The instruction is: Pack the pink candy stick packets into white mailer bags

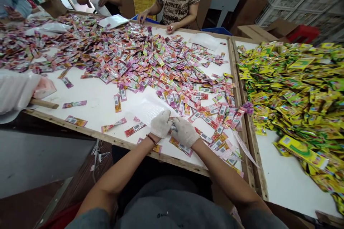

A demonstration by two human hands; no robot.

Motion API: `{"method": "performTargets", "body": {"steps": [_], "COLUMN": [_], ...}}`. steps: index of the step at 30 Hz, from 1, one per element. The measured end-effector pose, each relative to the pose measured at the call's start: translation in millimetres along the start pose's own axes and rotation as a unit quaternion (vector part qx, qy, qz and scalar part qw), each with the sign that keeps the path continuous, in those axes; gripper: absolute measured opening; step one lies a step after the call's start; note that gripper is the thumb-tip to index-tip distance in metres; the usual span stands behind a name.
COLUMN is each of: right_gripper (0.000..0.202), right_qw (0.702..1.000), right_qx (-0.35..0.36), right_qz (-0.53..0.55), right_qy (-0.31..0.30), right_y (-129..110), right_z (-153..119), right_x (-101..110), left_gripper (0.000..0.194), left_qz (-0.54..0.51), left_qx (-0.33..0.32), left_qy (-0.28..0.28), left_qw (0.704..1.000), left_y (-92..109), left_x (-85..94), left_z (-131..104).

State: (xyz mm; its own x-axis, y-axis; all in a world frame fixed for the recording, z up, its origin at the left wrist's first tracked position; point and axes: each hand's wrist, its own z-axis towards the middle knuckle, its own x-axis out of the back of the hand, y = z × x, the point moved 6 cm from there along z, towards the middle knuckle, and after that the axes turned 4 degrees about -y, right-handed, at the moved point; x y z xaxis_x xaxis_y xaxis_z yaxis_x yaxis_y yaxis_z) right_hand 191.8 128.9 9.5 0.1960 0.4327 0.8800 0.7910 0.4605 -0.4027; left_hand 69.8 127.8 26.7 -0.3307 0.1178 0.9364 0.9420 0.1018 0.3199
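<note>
My left hand [161, 124], in a pale knit glove, is closed at the near edge of a translucent white plastic bag [147, 109] lying on the table. Beside it, almost touching at the fingertips, is my right hand [185, 131], also gloved and with its fingers curled. A piece of a small packet shows between the hands; what the right fingers pinch is hidden. Pink and purple stick sachets [134, 128] lie around both hands, and one sachet [180, 146] is just below my right hand.
A large heap of stick sachets [129, 53] covers the table's far side. Beyond a wooden divider [238, 78] at right lies a pile of yellow packets [295, 75]. Stacked plastic bags [16, 91] are at left. A co-worker in a patterned shirt [178, 0] stands opposite, others farther left.
</note>
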Motion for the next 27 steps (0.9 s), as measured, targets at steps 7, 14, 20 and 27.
{"method": "performTargets", "body": {"steps": [7, 14, 20, 27], "right_gripper": [0.037, 0.033, 0.029, 0.034], "right_qw": [0.998, 0.992, 0.963, 0.933], "right_qx": [-0.051, -0.052, -0.063, 0.006], "right_qz": [-0.008, 0.113, 0.206, 0.353], "right_qy": [-0.037, 0.011, 0.161, 0.073], "right_y": [-7.2, 14.7, 24.1, 18.3], "right_z": [14.6, 15.3, 7.8, 12.4], "right_x": [10.6, 3.1, -9.9, 53.0], "left_gripper": [0.023, 0.023, 0.017, 0.016], "left_qz": [0.099, 0.063, -0.038, -0.474], "left_qx": [-0.041, -0.066, -0.074, 0.055], "left_qy": [-0.066, -0.076, -0.029, 0.045], "left_qw": [0.992, 0.993, 0.996, 0.877], "left_y": [20.7, 20.8, 18.6, -4.1], "left_x": [20.6, 1.6, -9.0, 24.1], "left_z": [-9.2, -4.4, -3.6, 8.2]}}
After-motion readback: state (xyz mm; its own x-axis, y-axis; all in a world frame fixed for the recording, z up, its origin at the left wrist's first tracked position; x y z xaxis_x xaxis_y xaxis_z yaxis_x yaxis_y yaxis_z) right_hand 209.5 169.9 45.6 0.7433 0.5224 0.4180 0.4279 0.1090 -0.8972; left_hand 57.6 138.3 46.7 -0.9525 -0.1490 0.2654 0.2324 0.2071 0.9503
